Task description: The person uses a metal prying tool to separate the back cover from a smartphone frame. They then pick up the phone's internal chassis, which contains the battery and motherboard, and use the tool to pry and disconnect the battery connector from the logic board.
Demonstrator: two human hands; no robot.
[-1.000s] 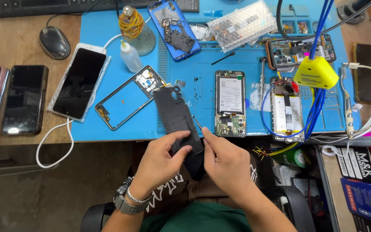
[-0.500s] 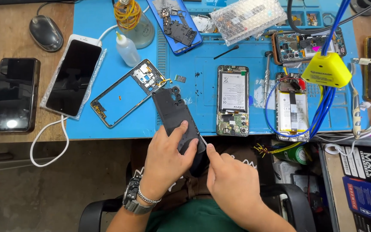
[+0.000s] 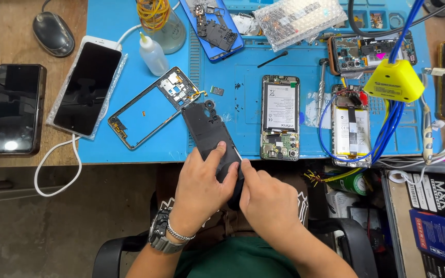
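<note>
A black phone with its back facing up juts over the front edge of the blue work mat. My left hand, with a watch and bracelet on the wrist, grips the phone's lower end from the left, thumb on its back. My right hand presses against the lower right edge of the same phone, thumb at its side. An empty phone frame lies just left of it.
On the mat lie two opened phones, a small squeeze bottle, a yellow cable hub with blue wires and a blue phone shell. Left are a white phone, a dark phone and a mouse.
The view has shifted closer and slightly up. My right hand has slid along the phone's lower right edge while the left keeps its grip; the phone stays tilted over the mat's edge.
</note>
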